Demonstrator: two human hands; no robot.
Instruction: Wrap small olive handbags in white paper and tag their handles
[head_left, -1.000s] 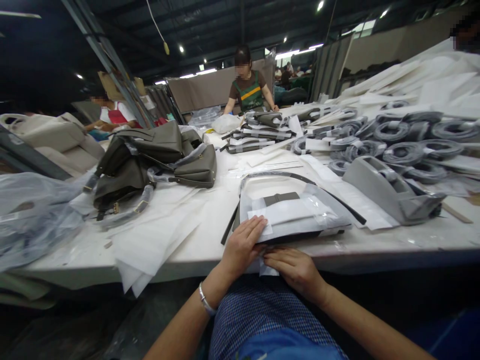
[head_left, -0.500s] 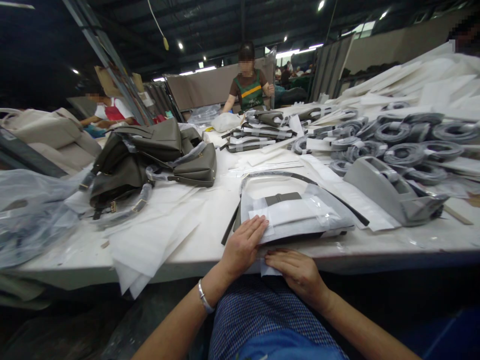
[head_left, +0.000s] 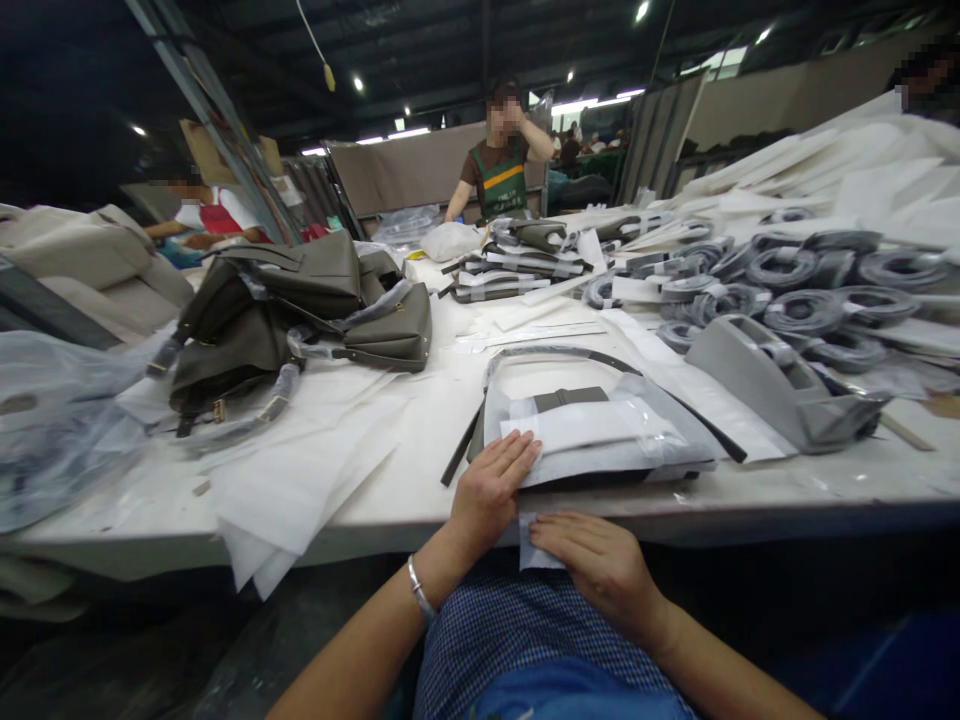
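A dark olive handbag [head_left: 570, 397] lies flat near the table's front edge, its front mostly covered by white wrapping sheet [head_left: 585, 430] with clear tape at the right. Its wrapped strap arches behind it. My left hand [head_left: 491, 485] rests on the sheet's lower left corner, fingers stretched out and flat. Below the table edge, my right hand [head_left: 600, 565] lies with fingers extended over a small white piece [head_left: 538, 548] on my lap. The underside of the right fingers is hidden.
Olive bags [head_left: 300, 310] are heaped at the left, beside loose white sheets [head_left: 300, 460]. A grey tape dispenser [head_left: 780, 385] stands right, before many wrapped coils [head_left: 806, 300]. Across the table is a person in a green apron [head_left: 502, 185]; another in red [head_left: 217, 215] is farther left.
My right hand has moved slightly down, away from the bag, showing more of the small white piece. The person opposite has raised a hand to the face.
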